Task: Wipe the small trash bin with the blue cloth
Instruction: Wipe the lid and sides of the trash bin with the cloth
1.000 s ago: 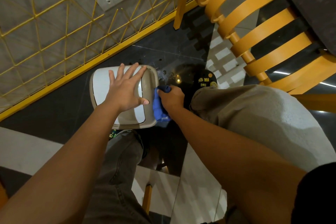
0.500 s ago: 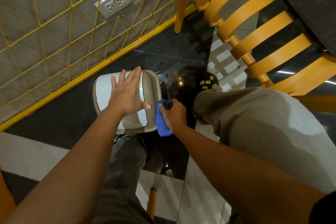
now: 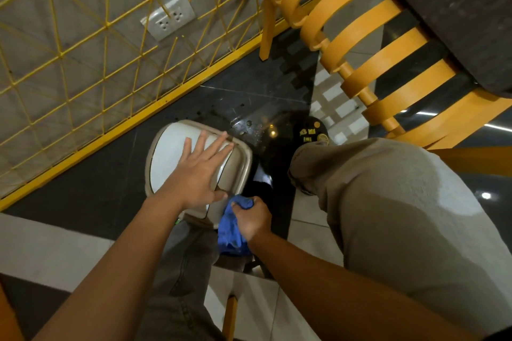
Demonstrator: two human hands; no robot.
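1. The bin [image 3: 177,152] stands on the dark floor [image 3: 91,185] near the yellow grille [image 3: 83,69]; it looks light and hard, apt to slide, so steadying the lid is wise
2. The left hand [image 3: 196,174] lies open and flat on the lid
3. The right hand [image 3: 250,219] is closed around the soft cloth [image 3: 230,232], at the bin's near right side
4. Room is tight: a chair [image 3: 360,63] stands right

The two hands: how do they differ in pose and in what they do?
The left hand lies flat with fingers spread on the bin's lid; the right hand is closed into a fist around the blue cloth. The left hand is on top, the right lower, at the bin's near side. Both are bare.
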